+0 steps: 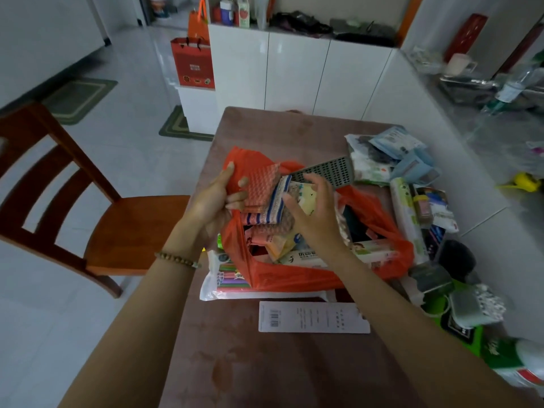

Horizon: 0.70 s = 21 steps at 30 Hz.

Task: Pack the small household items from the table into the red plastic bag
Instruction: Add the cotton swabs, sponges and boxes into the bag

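Observation:
The red plastic bag (294,275) lies open in the middle of the table (265,363), holding several packets and a long white box. My left hand (217,195) grips the bag's left rim together with a pink textured cloth pack (262,184) above the opening. My right hand (312,213) holds a small yellow packet (304,194) against a striped cloth pack (270,214) over the bag. A grey perforated tray (326,172) sticks out behind my right hand.
A heap of packets, tissues and bottles (412,184) crowds the table's right side. A pack of coloured straws (229,278) and a white label card (313,317) lie near the bag. A wooden chair (88,207) stands at left; white cabinets (294,69) stand behind.

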Each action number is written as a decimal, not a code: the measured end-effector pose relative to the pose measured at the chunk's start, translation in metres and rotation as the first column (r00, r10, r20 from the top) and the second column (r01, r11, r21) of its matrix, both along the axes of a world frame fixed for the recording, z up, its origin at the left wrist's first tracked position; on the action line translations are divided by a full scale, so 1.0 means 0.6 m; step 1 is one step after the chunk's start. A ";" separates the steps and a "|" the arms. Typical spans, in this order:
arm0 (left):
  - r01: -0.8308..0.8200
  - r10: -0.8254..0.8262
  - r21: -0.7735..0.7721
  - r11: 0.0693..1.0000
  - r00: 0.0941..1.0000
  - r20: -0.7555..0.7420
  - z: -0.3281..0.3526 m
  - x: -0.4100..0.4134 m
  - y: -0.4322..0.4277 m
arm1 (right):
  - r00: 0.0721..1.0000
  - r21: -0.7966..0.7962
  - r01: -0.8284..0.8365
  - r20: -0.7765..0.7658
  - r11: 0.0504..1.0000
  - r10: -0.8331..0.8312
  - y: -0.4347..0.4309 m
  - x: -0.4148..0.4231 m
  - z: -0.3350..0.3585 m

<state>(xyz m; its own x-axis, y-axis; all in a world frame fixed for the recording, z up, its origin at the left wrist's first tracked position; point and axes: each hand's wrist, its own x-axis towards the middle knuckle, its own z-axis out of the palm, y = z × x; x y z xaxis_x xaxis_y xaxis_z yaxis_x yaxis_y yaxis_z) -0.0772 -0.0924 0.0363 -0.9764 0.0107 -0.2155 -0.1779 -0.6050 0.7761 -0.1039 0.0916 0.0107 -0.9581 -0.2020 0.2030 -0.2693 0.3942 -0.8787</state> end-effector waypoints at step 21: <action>-0.024 0.023 0.020 1.000 0.997 0.079 -0.084 0.076 0.046 | 0.870 0.642 -0.489 0.411 0.591 0.274 0.178 0.137 -0.231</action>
